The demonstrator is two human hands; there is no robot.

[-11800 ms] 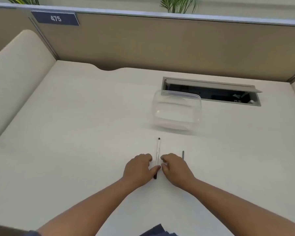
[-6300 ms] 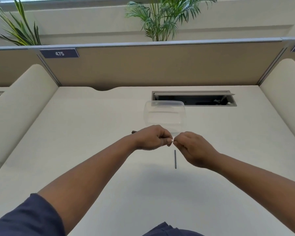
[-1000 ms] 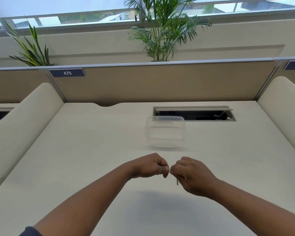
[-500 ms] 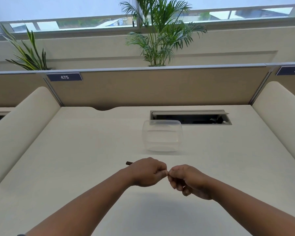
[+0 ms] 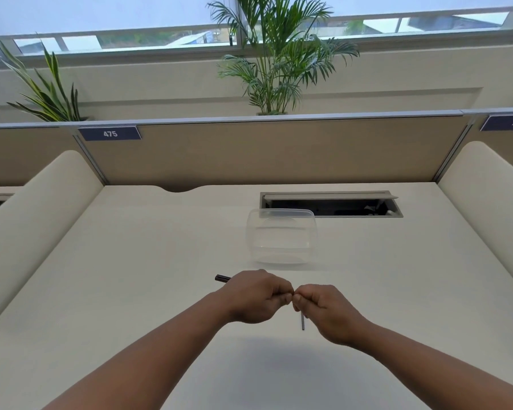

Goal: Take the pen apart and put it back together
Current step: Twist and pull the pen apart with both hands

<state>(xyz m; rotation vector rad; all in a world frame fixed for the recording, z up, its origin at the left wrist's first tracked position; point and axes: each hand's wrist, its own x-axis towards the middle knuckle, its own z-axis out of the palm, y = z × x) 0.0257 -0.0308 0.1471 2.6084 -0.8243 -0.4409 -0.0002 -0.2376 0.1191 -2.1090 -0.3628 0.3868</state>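
Note:
My left hand (image 5: 256, 295) is closed around the pen (image 5: 222, 278); only its dark end sticks out to the left of the fist. My right hand (image 5: 326, 310) is closed and meets the left hand fingertip to fingertip above the desk, pinching the pen's other end, which the fingers hide. A thin dark grey rod (image 5: 303, 321), a loose pen part, lies on the desk just below and between the hands, its upper end behind my right hand.
A clear plastic container (image 5: 281, 240) stands on the cream desk (image 5: 131, 261) beyond the hands. Behind it is an open cable slot (image 5: 329, 204). Tan partition walls and padded side dividers enclose the desk; plants stand behind.
The hands stay joined at the fingertips. The grey rod, hidden half a second ago, shows again below my right hand. The pen's dark end still pokes out left of my left fist.

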